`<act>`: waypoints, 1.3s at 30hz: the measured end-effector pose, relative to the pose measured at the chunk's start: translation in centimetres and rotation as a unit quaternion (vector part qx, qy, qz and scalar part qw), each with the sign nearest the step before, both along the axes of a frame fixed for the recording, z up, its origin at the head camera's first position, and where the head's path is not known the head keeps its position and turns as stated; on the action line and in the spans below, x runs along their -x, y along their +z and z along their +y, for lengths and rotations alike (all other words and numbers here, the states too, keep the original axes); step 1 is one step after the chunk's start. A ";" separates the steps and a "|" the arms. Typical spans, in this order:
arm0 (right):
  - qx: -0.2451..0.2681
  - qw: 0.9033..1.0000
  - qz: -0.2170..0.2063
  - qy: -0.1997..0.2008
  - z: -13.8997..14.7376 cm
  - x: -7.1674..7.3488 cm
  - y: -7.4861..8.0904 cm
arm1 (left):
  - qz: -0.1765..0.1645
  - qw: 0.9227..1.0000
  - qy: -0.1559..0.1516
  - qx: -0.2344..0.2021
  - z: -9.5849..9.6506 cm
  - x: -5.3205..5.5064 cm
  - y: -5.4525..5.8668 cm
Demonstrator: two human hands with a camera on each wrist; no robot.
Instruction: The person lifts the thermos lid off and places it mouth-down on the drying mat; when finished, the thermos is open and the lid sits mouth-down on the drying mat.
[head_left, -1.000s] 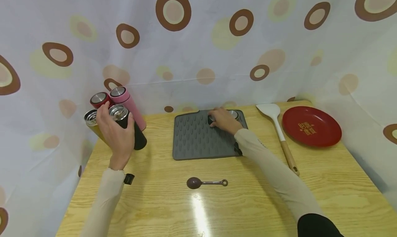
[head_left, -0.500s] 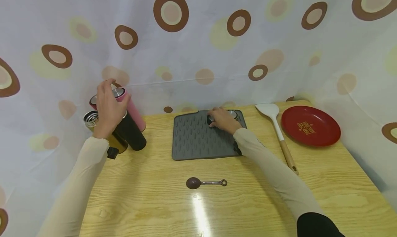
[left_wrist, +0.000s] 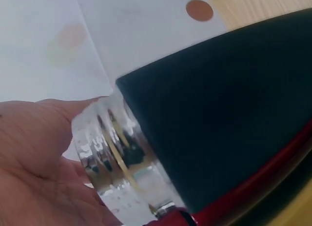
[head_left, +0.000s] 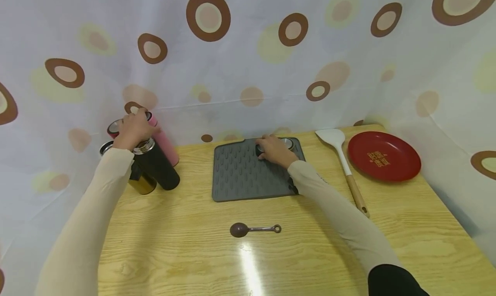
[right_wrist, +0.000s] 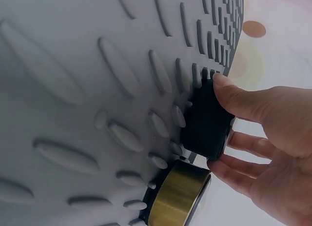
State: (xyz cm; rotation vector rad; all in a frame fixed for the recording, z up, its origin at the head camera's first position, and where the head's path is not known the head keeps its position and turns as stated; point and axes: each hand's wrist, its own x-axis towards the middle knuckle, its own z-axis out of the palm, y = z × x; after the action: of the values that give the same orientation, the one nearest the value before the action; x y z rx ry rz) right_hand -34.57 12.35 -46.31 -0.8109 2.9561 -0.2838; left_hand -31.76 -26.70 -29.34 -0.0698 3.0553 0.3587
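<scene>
Nearest on the table (head_left: pixel 186 261) lies one brown spoon (head_left: pixel 239 230); beyond it, one white turner (head_left: pixel 347 171) and, to its right, one red plate (head_left: pixel 401 158). Four bottles stand grouped at left: the lidless black bottle (head_left: pixel 160 166) and gold bottle (head_left: pixel 144 185) in front, the pink bottle (head_left: pixel 166 146) and red bottle (head_left: pixel 112 129) behind. Two lids sit side by side on one grey mat (head_left: pixel 232 175): a gold lid (right_wrist: pixel 178 194) and a black lid (right_wrist: pixel 207 123), the latter gripped between the right hand's (head_left: pixel 273 148) thumb and fingers, that arm stretched diagonally inward. The left arm reaches far forward, its hand (head_left: pixel 134 129) at the pink bottle's top; whether its fingers grip, I cannot tell.
</scene>
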 end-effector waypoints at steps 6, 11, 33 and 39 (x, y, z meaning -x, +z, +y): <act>-0.006 1.000 0.007 0.004 -0.1 0.0 0.1 | 0.043 0.998 -0.016 0.032 0.1 0.2 -0.2; -0.007 1.000 0.006 0.002 0.0 0.1 0.1 | 0.045 0.998 -0.041 0.010 1.1 0.6 -0.5; 0.020 1.000 0.000 -0.003 0.0 0.3 -0.6 | 0.032 0.985 -0.070 -0.157 2.8 0.2 0.8; 0.023 1.000 0.009 -0.001 0.3 0.2 -0.5 | 0.208 0.903 -0.021 -0.376 4.6 -4.6 4.2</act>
State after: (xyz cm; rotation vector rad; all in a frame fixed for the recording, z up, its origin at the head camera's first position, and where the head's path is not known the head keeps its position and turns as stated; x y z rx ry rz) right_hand -34.74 12.61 -46.82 -0.8201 2.9771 -0.3488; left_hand -27.16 -22.11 -25.19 0.1290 3.0303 1.6995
